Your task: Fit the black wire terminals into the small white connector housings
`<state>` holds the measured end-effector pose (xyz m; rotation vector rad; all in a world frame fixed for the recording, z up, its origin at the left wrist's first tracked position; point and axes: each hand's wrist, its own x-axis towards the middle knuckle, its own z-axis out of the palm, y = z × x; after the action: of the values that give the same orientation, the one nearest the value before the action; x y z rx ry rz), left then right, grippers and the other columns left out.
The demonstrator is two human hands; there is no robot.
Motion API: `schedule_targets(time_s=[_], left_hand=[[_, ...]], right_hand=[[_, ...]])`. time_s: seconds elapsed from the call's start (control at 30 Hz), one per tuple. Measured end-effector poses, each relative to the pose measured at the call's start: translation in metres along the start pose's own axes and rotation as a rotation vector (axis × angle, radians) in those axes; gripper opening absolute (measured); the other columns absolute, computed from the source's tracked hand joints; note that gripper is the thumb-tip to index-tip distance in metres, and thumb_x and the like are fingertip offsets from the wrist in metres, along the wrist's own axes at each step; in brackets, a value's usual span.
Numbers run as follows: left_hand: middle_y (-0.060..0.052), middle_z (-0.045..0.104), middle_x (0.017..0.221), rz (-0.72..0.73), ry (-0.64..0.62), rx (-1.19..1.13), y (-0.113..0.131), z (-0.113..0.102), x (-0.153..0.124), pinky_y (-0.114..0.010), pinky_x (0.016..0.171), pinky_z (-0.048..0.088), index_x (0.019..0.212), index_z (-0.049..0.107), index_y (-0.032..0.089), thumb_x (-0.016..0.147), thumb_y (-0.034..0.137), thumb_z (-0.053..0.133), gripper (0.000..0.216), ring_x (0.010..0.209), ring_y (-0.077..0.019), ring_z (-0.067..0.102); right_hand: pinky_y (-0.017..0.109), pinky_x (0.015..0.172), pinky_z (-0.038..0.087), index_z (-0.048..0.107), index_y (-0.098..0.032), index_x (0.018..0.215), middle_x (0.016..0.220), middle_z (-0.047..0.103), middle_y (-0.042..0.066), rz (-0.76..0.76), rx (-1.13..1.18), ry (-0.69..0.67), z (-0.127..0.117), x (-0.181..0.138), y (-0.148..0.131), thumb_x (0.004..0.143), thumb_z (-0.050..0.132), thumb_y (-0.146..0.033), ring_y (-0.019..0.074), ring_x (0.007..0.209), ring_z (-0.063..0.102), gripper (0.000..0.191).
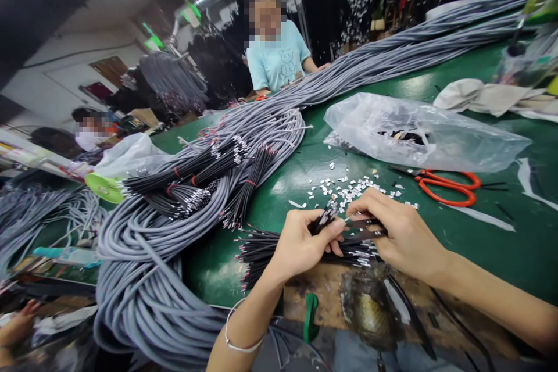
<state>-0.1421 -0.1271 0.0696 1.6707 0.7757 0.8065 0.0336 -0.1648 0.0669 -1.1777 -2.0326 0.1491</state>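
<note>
My left hand (303,241) is closed around a small bundle of black wires (323,220) with silvery ends pointing up. Close beside it, my right hand (394,229) grips a slim dark tool (368,228); its exact kind is unclear. Thumb and forefinger of that hand meet near the wire ends, where a tiny pale piece shows. Beneath both hands lies a larger pile of black wires (261,250), red-tipped on the left and silver-tipped on the right. Small white pieces (353,189) are scattered on the green table (279,197) just beyond my fingers.
Thick grey cables (143,302) coil at left and stretch across the back. Tied black wire bundles (192,177) rest on them. Orange-handled scissors (453,186) and a clear plastic bag (436,133) lie right. A worn board (322,296) is nearest me. A person (279,58) sits opposite.
</note>
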Motion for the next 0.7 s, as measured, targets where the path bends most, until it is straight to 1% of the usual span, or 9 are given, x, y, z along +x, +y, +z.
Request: schedule_targets(time_s=[0.1, 0.2, 0.33, 0.43, 0.5, 0.57, 0.63, 0.7], left_hand=[[-0.005, 0.065, 0.054, 0.007, 0.034, 0.057, -0.003, 0.002, 0.000, -0.020, 0.049, 0.043, 0.061, 0.062, 0.011, 0.079, 0.028, 0.059, 0.024, 0.048, -0.0119, 0.056], [-0.008, 0.068, 0.062, -0.015, 0.092, 0.100, -0.007, 0.005, 0.001, -0.023, 0.052, 0.045, 0.062, 0.064, 0.011, 0.075, 0.025, 0.063, 0.019, 0.056, -0.0161, 0.061], [-0.006, 0.067, 0.059, -0.036, 0.162, 0.089, -0.013, 0.010, 0.004, -0.024, 0.050, 0.044, 0.060, 0.061, 0.011, 0.069, 0.026, 0.070, 0.019, 0.053, -0.0161, 0.060], [-0.004, 0.064, 0.055, -0.040, 0.207, 0.039, -0.015, 0.011, 0.005, -0.023, 0.047, 0.042, 0.058, 0.056, 0.013, 0.065, 0.026, 0.073, 0.023, 0.049, -0.0148, 0.057], [-0.002, 0.062, 0.052, -0.050, 0.225, 0.027, -0.014, 0.012, 0.006, -0.022, 0.046, 0.041, 0.056, 0.053, 0.014, 0.063, 0.025, 0.074, 0.025, 0.048, -0.0143, 0.056], [-0.001, 0.060, 0.050, -0.058, 0.233, 0.045, -0.013, 0.013, 0.006, -0.021, 0.045, 0.039, 0.055, 0.051, 0.014, 0.063, 0.025, 0.073, 0.026, 0.046, -0.0139, 0.056], [0.001, 0.057, 0.048, -0.044, 0.253, 0.085, -0.013, 0.013, 0.007, -0.020, 0.045, 0.037, 0.053, 0.048, 0.015, 0.063, 0.024, 0.072, 0.028, 0.047, -0.0131, 0.055], [0.002, 0.055, 0.049, -0.042, 0.280, 0.118, -0.015, 0.012, 0.009, -0.020, 0.045, 0.036, 0.052, 0.048, 0.015, 0.065, 0.024, 0.070, 0.027, 0.047, -0.0124, 0.055]], right_hand=[[0.025, 0.059, 0.037, 0.051, -0.018, 0.086, 0.083, 0.054, 0.003, 0.086, 0.009, -0.055, 0.003, 0.001, 0.001, 0.061, 0.038, 0.000, 0.0143, 0.070, 0.051, 0.034], [0.025, 0.060, 0.038, 0.047, -0.019, 0.081, 0.078, 0.053, 0.001, 0.229, 0.090, -0.111, 0.006, 0.001, -0.002, 0.068, 0.040, -0.003, 0.0142, 0.069, 0.050, 0.022], [0.026, 0.059, 0.038, 0.048, -0.021, 0.080, 0.073, 0.053, 0.000, 0.374, 0.176, -0.166, 0.007, 0.000, -0.004, 0.080, 0.041, -0.016, 0.0144, 0.066, 0.049, 0.008], [0.025, 0.057, 0.037, 0.049, -0.020, 0.079, 0.071, 0.054, 0.000, 0.417, 0.225, -0.174, 0.007, 0.000, -0.004, 0.084, 0.040, -0.025, 0.0144, 0.065, 0.049, 0.011], [0.025, 0.054, 0.036, 0.049, -0.020, 0.077, 0.068, 0.053, -0.001, 0.415, 0.220, -0.178, 0.007, 0.000, -0.004, 0.084, 0.039, -0.026, 0.0139, 0.061, 0.048, 0.014], [0.025, 0.053, 0.035, 0.049, -0.020, 0.075, 0.068, 0.052, -0.001, 0.369, 0.126, -0.145, 0.007, 0.000, -0.007, 0.081, 0.042, -0.022, 0.0135, 0.059, 0.047, 0.010], [0.026, 0.054, 0.034, 0.049, -0.019, 0.075, 0.071, 0.052, 0.000, 0.268, -0.008, -0.090, 0.005, 0.000, -0.011, 0.076, 0.045, -0.018, 0.0134, 0.059, 0.046, 0.004], [0.026, 0.053, 0.034, 0.050, -0.019, 0.076, 0.072, 0.051, 0.000, 0.165, -0.088, -0.022, 0.000, 0.002, -0.014, 0.072, 0.048, -0.015, 0.0133, 0.058, 0.045, 0.006]])
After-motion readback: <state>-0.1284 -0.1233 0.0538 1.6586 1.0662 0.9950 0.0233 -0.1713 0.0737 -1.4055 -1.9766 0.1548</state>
